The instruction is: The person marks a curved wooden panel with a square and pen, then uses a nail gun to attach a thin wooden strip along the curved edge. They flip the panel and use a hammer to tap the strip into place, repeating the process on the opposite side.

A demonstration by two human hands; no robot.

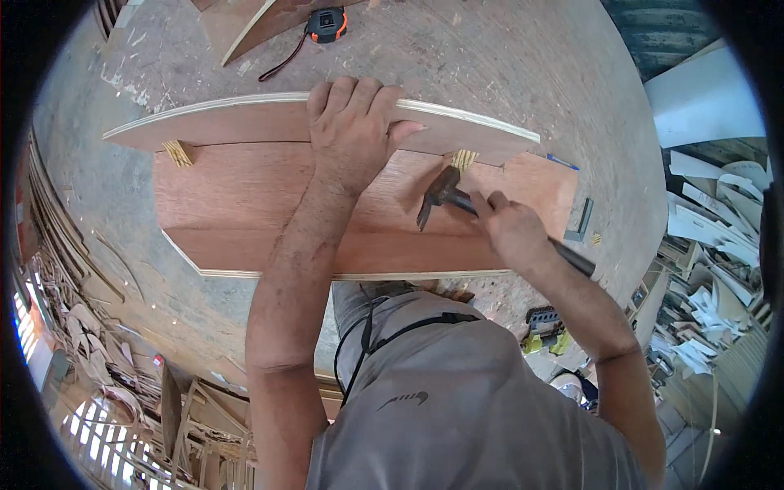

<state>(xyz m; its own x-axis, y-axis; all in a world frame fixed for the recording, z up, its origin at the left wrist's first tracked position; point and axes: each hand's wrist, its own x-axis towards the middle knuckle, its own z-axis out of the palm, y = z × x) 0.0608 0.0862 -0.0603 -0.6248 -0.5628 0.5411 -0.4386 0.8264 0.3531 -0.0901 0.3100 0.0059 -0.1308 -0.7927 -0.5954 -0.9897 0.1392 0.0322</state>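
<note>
Head camera looks down on two bare hands and some wooden parts. The left hand point(355, 126), a little before 12 o'clock, is grasping the upper edge of a narrow plywood panel point(233, 122): its fingers are bent over this edge, and its thumb points to 3 o'clock. This panel stands along the far side of a wide reddish-brown panel point(241, 184), which occupies the middle of the view. The right hand point(513, 230), at 3 o'clock, is closed around the handle of a hammer point(445, 188), whose head lies between 1 and 2 o'clock. Just beside the head is a yellow striped block point(465, 158), set where the two panels meet; whether hammer and block touch, I cannot tell well from this angle. A second block point(178, 153) sits along the same joint at 10 o'clock. Further out are a black-and-orange tape measure point(327, 26), toward 12 o'clock, and a grey L-shaped piece point(585, 217), near 3 o'clock.
</note>
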